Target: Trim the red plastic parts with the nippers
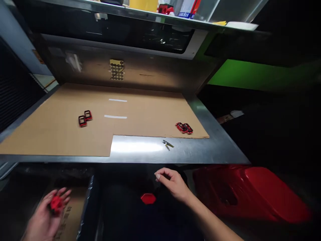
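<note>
My left hand [42,216] is over the open box at lower left, fingers partly spread, with a small red and black part [57,204] held against the palm and fingers; motion blurs it. My right hand [175,184] is just below the table's front edge, its thumb and curled index finger meeting at the tips, with nothing visible between them. A red six-sided piece [148,198] shows against the dark area below that hand; what it rests on cannot be made out. Nearest to my right hand on the table lies a small pair of nippers [167,144], its handles apart.
Cardboard [147,113] covers most of the metal table [200,150]. Two red-black frames [85,118] lie left on it, more red-black parts [184,128] at right. The box [86,204] has a dark plastic lining. A red stool [271,190] stands right; a loaded shelf [140,12] hangs above.
</note>
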`<action>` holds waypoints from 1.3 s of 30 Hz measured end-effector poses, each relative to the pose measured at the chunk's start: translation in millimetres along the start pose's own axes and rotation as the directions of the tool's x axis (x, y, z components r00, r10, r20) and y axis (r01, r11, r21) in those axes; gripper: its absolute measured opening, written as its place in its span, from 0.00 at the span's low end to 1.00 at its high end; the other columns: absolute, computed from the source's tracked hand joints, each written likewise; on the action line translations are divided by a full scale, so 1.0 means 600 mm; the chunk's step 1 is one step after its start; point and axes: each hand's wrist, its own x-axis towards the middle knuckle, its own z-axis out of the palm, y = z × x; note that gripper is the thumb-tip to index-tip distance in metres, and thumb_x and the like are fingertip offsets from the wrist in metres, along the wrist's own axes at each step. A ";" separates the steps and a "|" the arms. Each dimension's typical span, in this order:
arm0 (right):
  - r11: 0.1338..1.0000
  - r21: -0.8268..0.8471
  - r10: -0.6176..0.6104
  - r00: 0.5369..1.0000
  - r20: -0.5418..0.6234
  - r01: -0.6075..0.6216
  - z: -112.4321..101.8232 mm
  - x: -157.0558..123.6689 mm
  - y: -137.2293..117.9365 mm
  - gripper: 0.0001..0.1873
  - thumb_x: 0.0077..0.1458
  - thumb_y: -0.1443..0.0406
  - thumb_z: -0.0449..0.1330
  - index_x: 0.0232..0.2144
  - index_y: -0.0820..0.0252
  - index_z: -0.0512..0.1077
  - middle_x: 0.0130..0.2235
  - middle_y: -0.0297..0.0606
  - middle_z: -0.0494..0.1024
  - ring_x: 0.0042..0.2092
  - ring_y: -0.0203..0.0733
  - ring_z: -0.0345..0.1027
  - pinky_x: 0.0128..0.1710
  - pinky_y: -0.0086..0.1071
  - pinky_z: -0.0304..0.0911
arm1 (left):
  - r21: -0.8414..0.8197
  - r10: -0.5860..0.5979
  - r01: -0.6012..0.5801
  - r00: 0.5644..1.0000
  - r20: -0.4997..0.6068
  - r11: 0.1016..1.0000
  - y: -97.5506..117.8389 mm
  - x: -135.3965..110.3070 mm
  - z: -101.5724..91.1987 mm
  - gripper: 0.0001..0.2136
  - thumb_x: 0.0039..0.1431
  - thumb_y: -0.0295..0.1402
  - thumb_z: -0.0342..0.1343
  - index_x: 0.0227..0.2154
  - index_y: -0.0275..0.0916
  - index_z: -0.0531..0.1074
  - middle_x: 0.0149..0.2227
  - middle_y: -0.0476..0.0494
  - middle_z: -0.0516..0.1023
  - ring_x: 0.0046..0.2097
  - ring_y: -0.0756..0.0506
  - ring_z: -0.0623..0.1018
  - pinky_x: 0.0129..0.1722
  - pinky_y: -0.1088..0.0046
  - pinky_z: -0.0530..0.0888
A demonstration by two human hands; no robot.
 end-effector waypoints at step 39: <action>0.871 0.372 -0.422 0.877 0.230 0.321 -0.009 -0.141 0.002 0.09 0.50 0.67 0.67 0.36 0.61 0.76 0.26 0.30 0.74 0.27 0.33 0.67 0.31 0.28 0.63 | 0.021 0.211 -0.434 0.478 0.853 0.901 0.010 -0.343 0.149 0.36 0.56 0.36 0.64 0.66 0.47 0.58 0.60 0.36 0.72 0.54 0.36 0.80 0.53 0.54 0.78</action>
